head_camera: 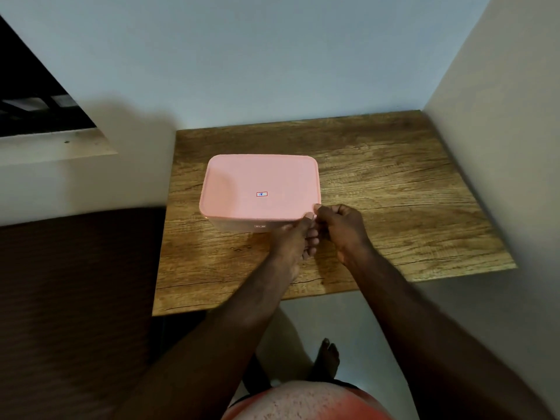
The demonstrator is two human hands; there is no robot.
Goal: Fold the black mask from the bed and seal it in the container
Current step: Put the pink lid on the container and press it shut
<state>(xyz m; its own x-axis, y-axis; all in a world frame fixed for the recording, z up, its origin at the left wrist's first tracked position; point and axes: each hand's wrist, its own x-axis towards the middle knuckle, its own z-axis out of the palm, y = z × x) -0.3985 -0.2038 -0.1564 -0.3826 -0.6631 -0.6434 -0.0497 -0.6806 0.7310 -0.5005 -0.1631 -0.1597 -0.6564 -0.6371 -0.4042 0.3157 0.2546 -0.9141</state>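
A pink rectangular container point(233, 189) stands on the wooden table point(378, 183) with its pink lid on top. A small sticker sits near the lid's middle. Both hands meet at the container's near right corner. My left hand point(292, 241) grips the container's front wall under the rim, thumb on the lid's edge. Fingers of my right hand point(342, 228) pinch the lid's corner. The black mask is not in view; the lid hides whatever is inside the container.
The table stands in a corner between a back wall and a right wall point(500, 147). A dark brown bed point(69, 283) lies to the left. My bare foot point(327, 356) stands on the floor below the table's front edge.
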